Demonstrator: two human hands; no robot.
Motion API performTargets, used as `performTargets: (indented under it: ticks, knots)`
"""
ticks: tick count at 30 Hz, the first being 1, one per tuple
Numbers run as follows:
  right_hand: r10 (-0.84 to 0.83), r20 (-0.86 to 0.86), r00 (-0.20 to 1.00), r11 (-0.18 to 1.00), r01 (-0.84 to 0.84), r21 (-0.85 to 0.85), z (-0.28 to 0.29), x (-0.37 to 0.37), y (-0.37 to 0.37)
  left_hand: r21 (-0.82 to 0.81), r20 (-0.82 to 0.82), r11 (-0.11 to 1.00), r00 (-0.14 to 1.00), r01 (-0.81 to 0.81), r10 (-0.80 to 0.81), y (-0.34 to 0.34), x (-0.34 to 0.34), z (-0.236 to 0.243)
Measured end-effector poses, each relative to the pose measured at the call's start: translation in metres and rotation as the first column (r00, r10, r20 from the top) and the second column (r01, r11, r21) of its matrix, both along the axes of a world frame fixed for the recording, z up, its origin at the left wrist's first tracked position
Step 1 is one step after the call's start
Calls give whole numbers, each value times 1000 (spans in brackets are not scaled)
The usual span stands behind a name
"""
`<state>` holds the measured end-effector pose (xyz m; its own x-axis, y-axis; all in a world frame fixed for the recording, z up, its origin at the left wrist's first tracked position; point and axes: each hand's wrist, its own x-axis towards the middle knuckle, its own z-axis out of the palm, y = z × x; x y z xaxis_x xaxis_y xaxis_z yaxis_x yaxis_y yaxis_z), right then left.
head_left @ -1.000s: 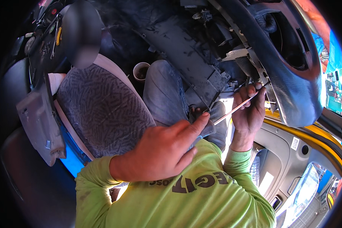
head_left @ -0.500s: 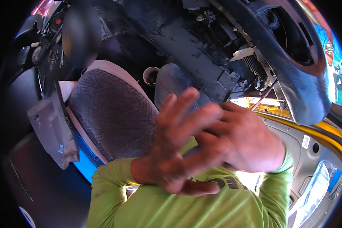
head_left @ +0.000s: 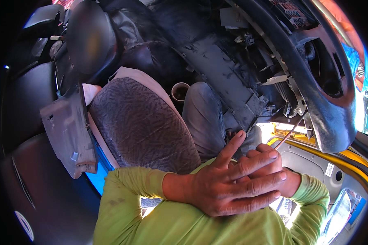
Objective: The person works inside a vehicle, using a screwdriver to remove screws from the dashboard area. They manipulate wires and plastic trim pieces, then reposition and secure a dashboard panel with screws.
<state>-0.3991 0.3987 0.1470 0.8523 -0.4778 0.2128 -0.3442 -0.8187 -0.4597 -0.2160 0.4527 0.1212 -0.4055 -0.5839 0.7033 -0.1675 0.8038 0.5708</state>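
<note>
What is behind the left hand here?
The right hand, partly: some of it shows past the left hand. Its palm is covered, so whether it holds the thin rod beside it cannot be told.

This is the inside of a vehicle's cabin, partly bare. A patterned cloth seat (head_left: 145, 122), a curved dark dashboard (head_left: 329, 120) with gaping holes, an uncovered ribbed hose (head_left: 283, 90) beneath it and a yellow-edged door panel (head_left: 306, 160) with a window all show it.

small white label (head_left: 329, 170), print unreadable, on grey door panel (head_left: 308, 164)
</note>
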Motion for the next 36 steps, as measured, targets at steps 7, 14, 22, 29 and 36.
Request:
performTargets:
  ticks: [7,14,22,29,36]
  knots:
    - [265,-33,964,895,-233,382,28,-4,-17,59,-219,998,975,-13,25,1,-15,-9]
    - [218,90,972,685,-218,695,17,10,-29,129,-312,983,946,133,-87,-9,-4,-15]
    - [126,72,989,877,-145,459,-2,1,-17,19,-235,982,956,186,-176,-32,3,-9]
    - [107,14,994,974,-108,199,29,27,-23,-67,-220,965,939,255,-264,-49,20,6]
    - [385,100,918,919,-371,-130,64,74,-18,776,-168,598,980,201,-111,-105,122,19]
